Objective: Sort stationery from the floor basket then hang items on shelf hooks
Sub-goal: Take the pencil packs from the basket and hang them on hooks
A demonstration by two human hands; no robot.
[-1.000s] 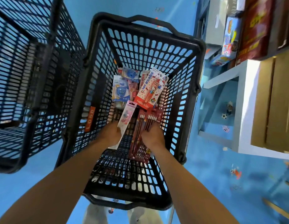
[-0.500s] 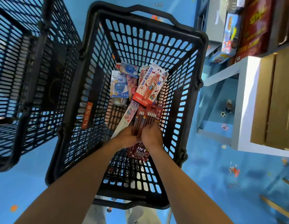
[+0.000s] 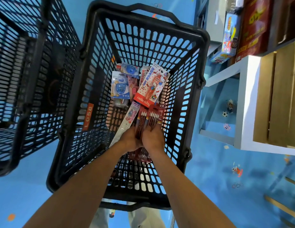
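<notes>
A black plastic floor basket (image 3: 87, 89) holds several stationery packs. Both my hands reach down into it, side by side. My left hand (image 3: 129, 139) and my right hand (image 3: 154, 139) grip red packs of dark pencils (image 3: 146, 118), which stick out above and below the fingers. A long pale ruler pack (image 3: 125, 125) lies against my left hand. Further in lie a red Hello Kitty pen pack (image 3: 151, 86) and blue correction-tape packs (image 3: 120, 87).
A second black basket (image 3: 20, 79) stands to the left on the blue floor. A white shelf unit (image 3: 247, 99) with wooden panels and boxed goods (image 3: 229, 35) stands to the right. Small toys lie under the shelf.
My two hands have come together over the red pencil packs and closed round them. The camera has moved closer to the basket.
</notes>
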